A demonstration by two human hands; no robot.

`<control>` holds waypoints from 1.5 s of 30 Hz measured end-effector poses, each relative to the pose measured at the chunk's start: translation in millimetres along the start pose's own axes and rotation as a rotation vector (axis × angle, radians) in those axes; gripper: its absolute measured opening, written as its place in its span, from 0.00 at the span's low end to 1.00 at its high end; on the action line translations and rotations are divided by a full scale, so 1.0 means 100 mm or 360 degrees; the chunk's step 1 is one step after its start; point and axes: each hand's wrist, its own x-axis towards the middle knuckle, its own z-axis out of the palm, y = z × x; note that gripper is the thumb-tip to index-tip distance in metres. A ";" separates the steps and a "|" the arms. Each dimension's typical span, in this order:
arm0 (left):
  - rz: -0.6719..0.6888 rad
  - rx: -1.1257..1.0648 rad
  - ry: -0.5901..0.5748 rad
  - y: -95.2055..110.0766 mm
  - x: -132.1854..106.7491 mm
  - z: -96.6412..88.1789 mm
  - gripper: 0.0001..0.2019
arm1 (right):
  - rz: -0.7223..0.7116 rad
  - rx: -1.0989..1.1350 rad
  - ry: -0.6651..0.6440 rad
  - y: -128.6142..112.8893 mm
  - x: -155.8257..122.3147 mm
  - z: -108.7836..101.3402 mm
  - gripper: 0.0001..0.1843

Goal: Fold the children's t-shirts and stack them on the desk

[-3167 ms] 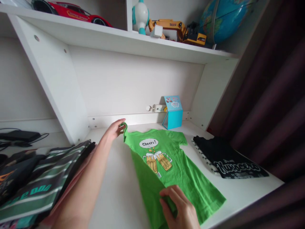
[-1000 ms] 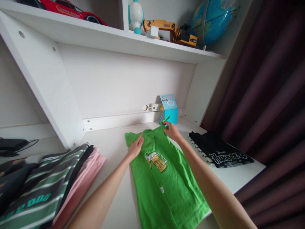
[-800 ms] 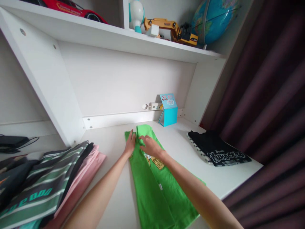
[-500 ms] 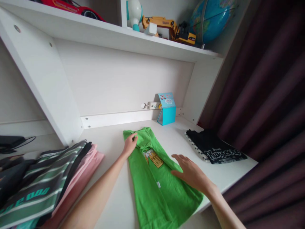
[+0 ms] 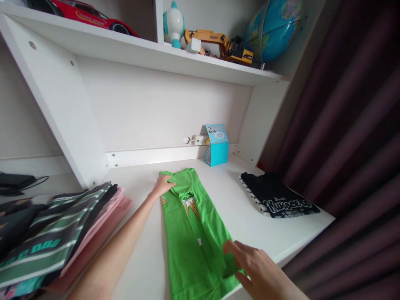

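Note:
A green T-shirt lies on the white desk, folded lengthwise into a narrow strip, with part of its beer-mug print showing. My left hand rests flat on the shirt's far left corner near the collar. Fingers spread, my right hand lies on the shirt's near right edge by the desk's front.
A folded black shirt with white lettering lies at the right. A pile of striped, pink and dark clothes fills the left. A blue box stands at the back wall. Toys and a globe sit on the shelf above.
The shirt's right side has been folded over to the left, making it narrower. My right hand slid from the collar down to the near hem. My left hand stayed near the collar.

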 end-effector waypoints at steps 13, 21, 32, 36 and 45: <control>0.0383 0.0866 -0.0439 0.42 -0.01 0.64 0.30 | -0.0272 0.0057 -0.0001 0.12 0.54 0.20 0.30; 0.0124 0.0998 -0.0633 0.24 0.12 0.56 0.43 | -0.0312 -0.0084 -0.0232 0.40 0.29 0.48 0.33; 0.0261 0.1026 -0.0519 0.12 0.06 0.44 0.45 | -0.0233 -0.0027 -0.0183 0.32 0.18 0.44 0.31; 0.0154 0.1065 -0.0374 -0.03 -0.08 0.23 0.47 | -0.0201 -0.0008 -0.0200 0.28 0.16 0.40 0.30; 0.0336 0.0968 -0.0902 0.80 -0.97 -0.06 0.45 | -0.0225 0.0019 -0.0172 0.24 0.12 0.40 0.29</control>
